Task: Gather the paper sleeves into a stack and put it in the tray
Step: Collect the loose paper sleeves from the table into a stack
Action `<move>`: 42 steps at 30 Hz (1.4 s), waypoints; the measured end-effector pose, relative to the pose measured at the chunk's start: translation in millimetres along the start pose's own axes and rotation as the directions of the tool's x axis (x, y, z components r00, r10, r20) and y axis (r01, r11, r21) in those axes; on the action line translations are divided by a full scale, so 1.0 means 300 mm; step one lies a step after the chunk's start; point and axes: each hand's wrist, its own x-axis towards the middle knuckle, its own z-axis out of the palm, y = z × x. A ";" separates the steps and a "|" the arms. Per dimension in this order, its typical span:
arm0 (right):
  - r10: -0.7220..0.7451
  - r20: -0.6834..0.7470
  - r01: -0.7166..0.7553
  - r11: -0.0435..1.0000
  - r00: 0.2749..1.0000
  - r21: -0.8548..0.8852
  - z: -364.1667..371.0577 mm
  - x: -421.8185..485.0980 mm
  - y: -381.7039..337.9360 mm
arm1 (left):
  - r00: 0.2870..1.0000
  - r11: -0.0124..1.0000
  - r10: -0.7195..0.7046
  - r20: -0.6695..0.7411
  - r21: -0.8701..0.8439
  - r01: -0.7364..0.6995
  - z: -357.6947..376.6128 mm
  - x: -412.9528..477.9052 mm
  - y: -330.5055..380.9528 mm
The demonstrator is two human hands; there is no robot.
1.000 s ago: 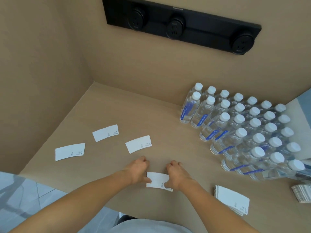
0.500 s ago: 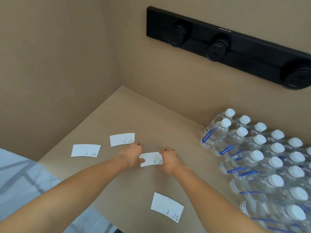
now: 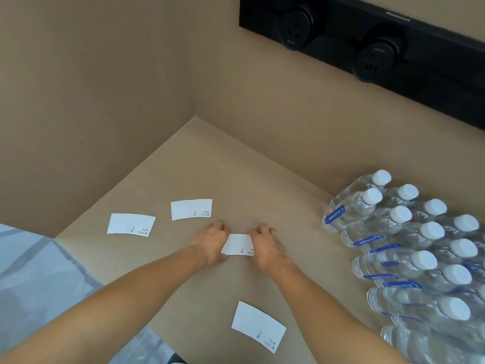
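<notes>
Both bare hands pinch one flat white paper sleeve with small dark print at its lower right [image 3: 238, 245] by its short ends: the left hand [image 3: 211, 244] closes its thumb and fingers on the left end, the right hand [image 3: 266, 246] on the right end, knuckles facing up. The sleeve sits at or just above the tan cardboard-coloured tabletop [image 3: 210, 164]; whether it touches the surface cannot be told. Three more white paper sleeves lie flat and apart on the top: one nearer the person, below the hands [image 3: 258, 326], one just beyond the left hand [image 3: 191, 209], and one farther left near the table edge [image 3: 131, 224]. To the right stand rows of clear plastic water bottles with white caps and blue labels [image 3: 409, 245]. A black panel with round sockets [image 3: 367, 40] is on the back wall.
</notes>
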 end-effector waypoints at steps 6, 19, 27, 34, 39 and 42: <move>-0.006 -0.034 0.005 1.000 0.999 -0.014 0.030 -0.003 0.005 | 1.000 0.999 0.023 -0.002 -0.029 -0.023 0.003 0.006 0.005; 0.054 -0.082 -0.053 0.998 0.995 0.018 0.039 -0.157 -0.022 | 0.997 0.997 0.080 -0.023 -0.009 -0.080 -0.022 -0.118 0.043; 0.114 -0.145 -0.104 0.992 0.983 0.073 0.076 -0.295 -0.018 | 0.984 0.985 0.170 -0.051 0.025 -0.169 -0.017 -0.209 0.102; 0.191 -0.152 -0.171 0.976 0.970 0.132 0.139 -0.432 0.024 | 0.967 0.967 0.254 -0.022 0.031 -0.253 0.039 -0.270 0.184; 0.261 -0.136 -0.240 0.959 0.956 0.149 0.200 -0.525 0.056 | 0.950 0.948 0.311 0.013 0.065 -0.311 0.098 -0.302 0.252; 0.287 -0.125 -0.266 0.950 0.950 0.164 0.232 -0.566 0.066 | 0.942 0.939 0.332 0.040 0.078 -0.334 0.128 -0.320 0.277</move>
